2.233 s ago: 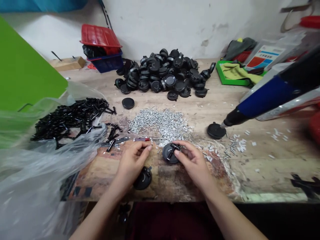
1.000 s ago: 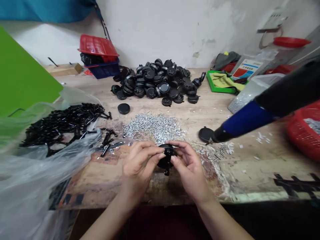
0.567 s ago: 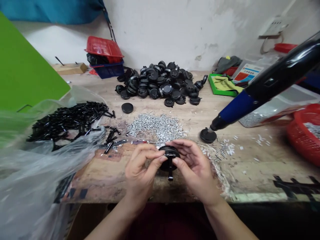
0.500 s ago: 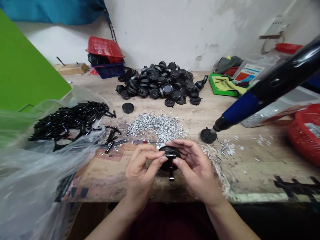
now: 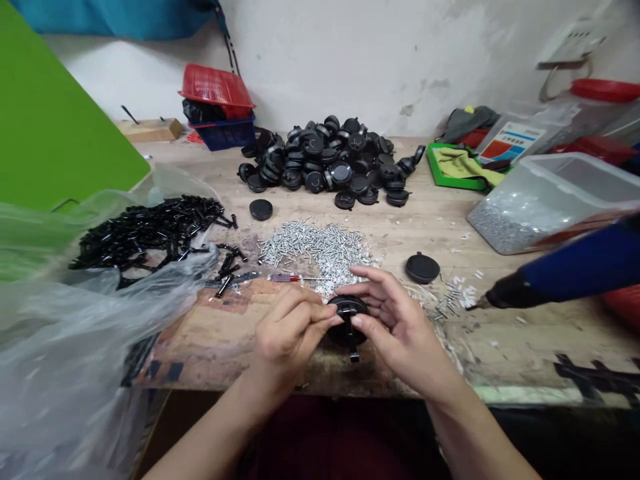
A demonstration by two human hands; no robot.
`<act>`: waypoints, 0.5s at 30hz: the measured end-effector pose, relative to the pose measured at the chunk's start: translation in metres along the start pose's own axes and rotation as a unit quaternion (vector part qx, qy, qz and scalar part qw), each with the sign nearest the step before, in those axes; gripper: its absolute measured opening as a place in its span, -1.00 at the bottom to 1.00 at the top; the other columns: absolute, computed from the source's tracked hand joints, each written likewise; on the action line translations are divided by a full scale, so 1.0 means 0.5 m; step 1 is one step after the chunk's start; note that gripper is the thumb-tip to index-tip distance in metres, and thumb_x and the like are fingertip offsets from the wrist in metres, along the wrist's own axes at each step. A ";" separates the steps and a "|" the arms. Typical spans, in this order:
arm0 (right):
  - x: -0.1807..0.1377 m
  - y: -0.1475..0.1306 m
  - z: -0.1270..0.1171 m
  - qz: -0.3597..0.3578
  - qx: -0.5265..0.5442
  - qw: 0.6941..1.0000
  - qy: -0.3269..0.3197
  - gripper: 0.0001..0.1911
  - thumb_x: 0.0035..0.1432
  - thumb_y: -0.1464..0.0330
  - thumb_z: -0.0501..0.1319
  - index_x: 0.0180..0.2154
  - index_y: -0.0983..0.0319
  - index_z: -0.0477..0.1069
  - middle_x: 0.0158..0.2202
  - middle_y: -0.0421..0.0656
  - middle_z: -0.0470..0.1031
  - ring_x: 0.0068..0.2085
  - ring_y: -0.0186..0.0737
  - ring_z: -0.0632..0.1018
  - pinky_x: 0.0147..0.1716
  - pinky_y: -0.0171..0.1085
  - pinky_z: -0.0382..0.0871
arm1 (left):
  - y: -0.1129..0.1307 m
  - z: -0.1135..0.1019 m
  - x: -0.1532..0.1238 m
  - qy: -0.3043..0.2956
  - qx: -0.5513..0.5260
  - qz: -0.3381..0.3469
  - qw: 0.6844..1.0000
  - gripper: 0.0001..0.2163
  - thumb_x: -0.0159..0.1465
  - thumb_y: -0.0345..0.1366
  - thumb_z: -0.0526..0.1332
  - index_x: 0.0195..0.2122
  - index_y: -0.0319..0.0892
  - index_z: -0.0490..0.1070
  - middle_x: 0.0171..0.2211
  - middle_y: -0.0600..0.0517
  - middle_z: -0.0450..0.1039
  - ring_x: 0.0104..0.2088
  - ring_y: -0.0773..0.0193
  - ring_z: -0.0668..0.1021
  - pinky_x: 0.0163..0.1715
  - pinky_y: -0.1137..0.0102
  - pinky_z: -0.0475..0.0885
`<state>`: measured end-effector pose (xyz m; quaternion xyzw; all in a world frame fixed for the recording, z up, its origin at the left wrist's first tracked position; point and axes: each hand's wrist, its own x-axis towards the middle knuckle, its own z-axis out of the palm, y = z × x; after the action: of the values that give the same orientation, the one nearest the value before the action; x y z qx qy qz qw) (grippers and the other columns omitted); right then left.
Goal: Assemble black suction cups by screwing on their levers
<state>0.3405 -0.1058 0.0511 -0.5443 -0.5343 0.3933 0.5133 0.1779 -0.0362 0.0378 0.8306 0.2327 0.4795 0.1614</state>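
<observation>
My right hand (image 5: 400, 327) grips a black round suction-cup base (image 5: 341, 338), thumb on the near face and fingers round the far side. A narrow black lever (image 5: 353, 347) sticks out from it toward me. My left hand (image 5: 293, 327) is closed in a pinch at the lever's upper end; whatever lies between its fingertips is hidden. Just beyond the hands lies a heap of small silver pins (image 5: 313, 243), with a screwdriver (image 5: 293, 278) at its near edge. To the right, a single black suction-cup base (image 5: 423, 267) rests on the table.
Black suction-cup bases (image 5: 327, 157) are piled against the wall. At left, black levers (image 5: 145, 233) lie on a clear plastic bag (image 5: 165, 290). A blue-and-black power screwdriver (image 5: 565, 267) juts in from the right, before a clear bin (image 5: 505, 213). Small white pieces (image 5: 467, 295) lie near its tip.
The power screwdriver has swung down and right, off the single suction-cup base. Both hands stay at the held base, and the left fingers have drawn into a tighter pinch. The view has shifted slightly.
</observation>
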 end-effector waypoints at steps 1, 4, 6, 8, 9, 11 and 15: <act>0.000 0.002 0.005 0.002 0.018 1.000 0.009 -0.47 0.13 0.54 0.15 0.10 0.01 0.19 -0.02 -0.17 0.46 -0.04 -0.24 0.52 0.01 -0.19 0.43 | 0.001 0.000 0.000 0.007 0.002 -0.005 1.000 -0.88 0.12 -0.52 0.32 -0.35 -0.20 0.45 -0.40 0.05 0.42 -0.35 0.35 0.49 -0.30 0.38 0.46; 0.000 0.012 0.026 0.016 0.118 0.992 0.045 -0.49 0.12 0.53 0.18 0.07 0.03 0.22 -0.03 -0.17 0.46 -0.03 -0.27 0.51 0.00 -0.25 0.42 | 0.009 0.003 -0.002 0.029 0.018 -0.023 0.999 -0.85 0.12 -0.52 0.32 -0.31 -0.19 0.47 -0.39 0.05 0.43 -0.34 0.35 0.49 -0.32 0.39 0.46; -0.001 0.021 0.040 0.026 0.190 0.979 0.064 -0.51 0.11 0.52 0.21 0.05 0.04 0.22 -0.04 -0.17 0.47 -0.02 -0.29 0.51 -0.01 -0.29 0.42 | 0.015 0.006 -0.006 0.040 0.031 -0.038 0.998 -0.83 0.13 -0.51 0.31 -0.26 -0.17 0.47 -0.37 0.05 0.44 -0.32 0.34 0.50 -0.30 0.40 0.47; -0.003 0.028 0.050 0.031 0.234 0.969 0.076 -0.51 0.11 0.50 0.23 0.05 0.05 0.22 -0.04 -0.17 0.47 -0.02 -0.28 0.51 -0.01 -0.30 0.42 | 0.019 0.008 -0.014 0.043 0.036 -0.057 0.997 -0.81 0.15 -0.50 0.30 -0.21 -0.16 0.45 -0.30 0.03 0.45 -0.26 0.32 0.51 -0.24 0.39 0.47; -0.003 0.031 0.053 0.032 0.244 0.966 0.080 -0.51 0.11 0.49 0.24 0.05 0.05 0.22 -0.04 -0.16 0.47 -0.02 -0.28 0.51 -0.01 -0.29 0.42 | 0.020 0.009 -0.019 0.042 0.037 -0.060 0.997 -0.80 0.16 -0.50 0.28 -0.19 -0.16 0.45 -0.26 0.01 0.45 -0.22 0.30 0.51 -0.20 0.37 0.47; -0.004 0.034 0.055 0.033 0.246 0.965 0.086 -0.52 0.11 0.48 0.24 0.05 0.06 0.22 -0.03 -0.15 0.47 -0.01 -0.26 0.51 0.01 -0.26 0.41 | 0.021 0.009 -0.030 0.029 0.041 -0.053 0.997 -0.76 0.18 -0.52 0.25 -0.14 -0.14 0.43 -0.17 -0.04 0.44 -0.14 0.26 0.50 -0.13 0.32 0.45; -0.003 0.036 0.054 0.026 0.224 0.970 0.092 -0.53 0.12 0.47 0.22 0.05 0.05 0.22 -0.01 -0.13 0.45 0.00 -0.21 0.51 0.02 -0.19 0.41 | 0.020 -0.001 -0.045 -0.024 0.045 -0.033 0.998 -0.64 0.20 -0.56 0.19 0.00 -0.11 0.38 -0.05 -0.10 0.41 -0.03 0.18 0.46 -0.02 0.22 0.38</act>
<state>0.3171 -0.1017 0.0290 -0.4629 -0.3690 0.4645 0.6586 0.1700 -0.0565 0.0267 0.8404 0.2771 0.4428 0.1446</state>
